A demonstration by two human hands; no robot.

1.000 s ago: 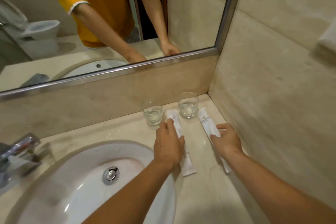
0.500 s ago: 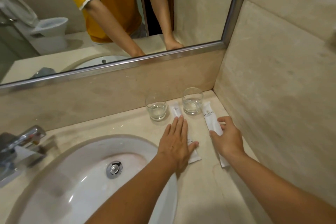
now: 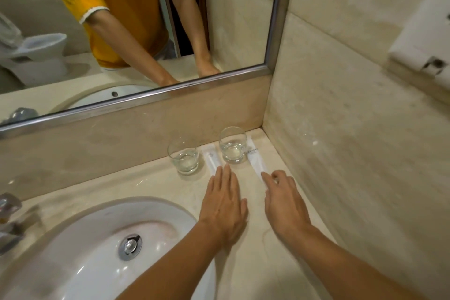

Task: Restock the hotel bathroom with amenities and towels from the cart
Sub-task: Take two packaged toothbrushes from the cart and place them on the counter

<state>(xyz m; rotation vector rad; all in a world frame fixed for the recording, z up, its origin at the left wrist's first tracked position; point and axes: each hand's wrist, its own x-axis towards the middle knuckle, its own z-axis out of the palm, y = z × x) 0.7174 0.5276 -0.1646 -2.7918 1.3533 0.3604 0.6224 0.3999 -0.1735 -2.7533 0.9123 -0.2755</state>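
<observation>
Left hand (image 3: 222,204) flat, fingers straight and together, pressing left white sachet (image 3: 211,157); its lower half hidden beneath. Right hand (image 3: 283,198) loosely curled over right sachet (image 3: 254,159); grip indiscernible. Clear round glasses (image 3: 183,157) just beyond fingertips on smooth beige marble counter (image 3: 146,178).

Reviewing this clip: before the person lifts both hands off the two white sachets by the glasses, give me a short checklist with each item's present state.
1. Left sachet lies flat beside left glass: ok.
2. Right sachet lies flat beside right glass: ok.
3. Both glasses upright: ok.
4. Left hand flat, fingers straight over its sachet: ok.
5. Right hand free of its sachet: cannot tell, fingertips hide the near end.
6. Sachets parallel along the countertop: cannot tell, near ends are covered.
</observation>
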